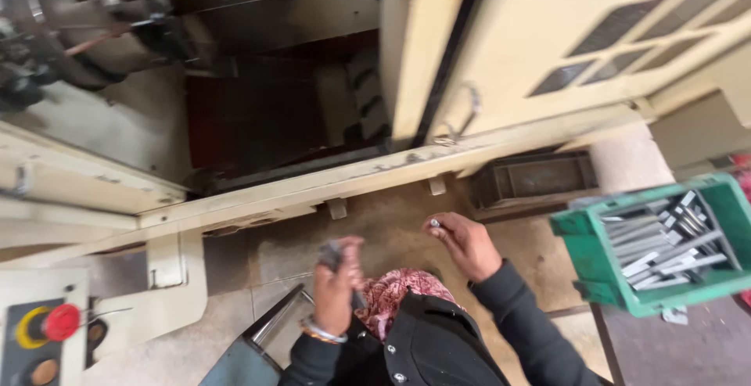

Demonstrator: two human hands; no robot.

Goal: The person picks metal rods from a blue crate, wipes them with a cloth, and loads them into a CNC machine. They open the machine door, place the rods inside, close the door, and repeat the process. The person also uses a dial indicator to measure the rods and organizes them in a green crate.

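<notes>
My left hand [336, 280] is closed around a dark grey metal piece [332, 254], held up in front of my chest. A silver bangle circles that wrist. My right hand [463, 241] pinches a small silver metal part [435, 222] between thumb and fingertips, just below the cream edge of the machine [313, 186]. Both arms wear dark sleeves, and a pink patterned cloth [403, 288] lies between them. The machine's open chamber [258, 96] is dark and sits above and left of my hands.
A green plastic crate [594, 265] full of several grey metal bars stands at the right. A cream sliding door with vents [594, 42] covers the machine's right side. A red push button [61, 321] sits on a panel at lower left. A dark metal tray [536, 183] rests on the floor.
</notes>
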